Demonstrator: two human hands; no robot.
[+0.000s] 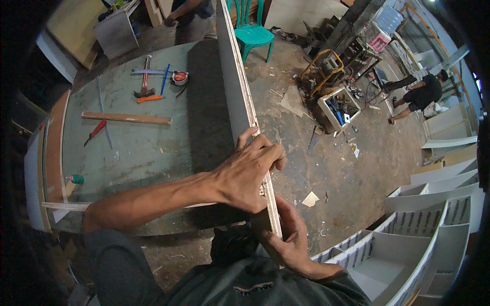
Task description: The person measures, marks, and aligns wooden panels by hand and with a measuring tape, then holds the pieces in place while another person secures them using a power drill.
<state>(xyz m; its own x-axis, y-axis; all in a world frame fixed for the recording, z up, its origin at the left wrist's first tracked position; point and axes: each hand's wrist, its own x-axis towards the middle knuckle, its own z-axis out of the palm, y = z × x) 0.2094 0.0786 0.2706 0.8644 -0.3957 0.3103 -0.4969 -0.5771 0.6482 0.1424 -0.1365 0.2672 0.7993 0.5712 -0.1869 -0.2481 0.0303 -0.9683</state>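
Your plywood panel stands on edge, running from the top centre of the frame down to the lower centre, its pale grey face turned left and its raw, layered edge upward. Your left hand lies over that edge near the middle of the frame, fingers bent and bunched; the hand's back hides part of them, so you cannot tell whether they pinch anything. Your right hand, lower and right of centre, is closed around the near end, thumb against the edge and the other fingers along the right side.

Expect the panel to be stiff and, at that length, fairly heavy and apt to tip sideways. The smooth face may slip under dry fingers; the bare edge should grip better but could splinter or chip. You would hold it best across its thickness, hands well apart along its length.
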